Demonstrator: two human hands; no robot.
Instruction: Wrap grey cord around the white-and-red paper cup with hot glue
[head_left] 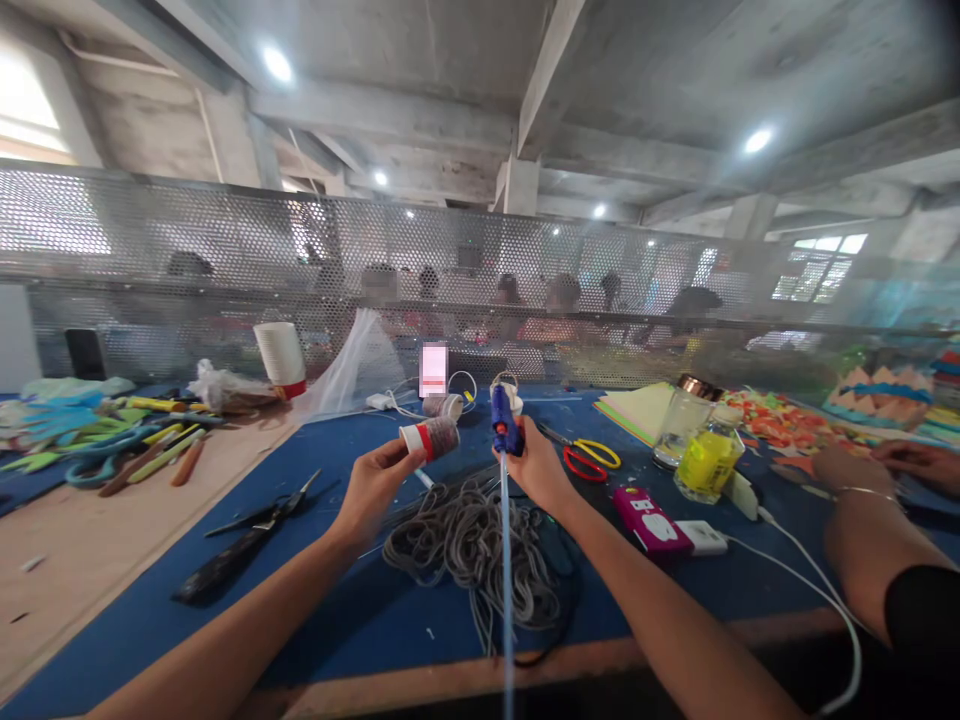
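My left hand (375, 487) is closed around a paper cup (441, 438), white and red at its rim and tilted on its side. Grey cord appears to cover the cup's far part. In my right hand (541, 468) is a blue hot glue gun (501, 412), pointing away from me. A long translucent glue stick (506, 570) trails from its back toward me. Below both hands lies a loose heap of grey cord (465, 550) on the blue table mat. Just beyond the held cup rests another greyish cup-like piece (442, 405), partly hidden.
Black-handled pliers (259, 535) lie at left; scissors (589, 460), a power bank (652, 520) and a jar of yellow liquid (706, 462) at right. A cup stack (279, 355) stands back left. Another person's arm (862, 530) reaches in at right. A perforated metal screen (465, 240) closes the back.
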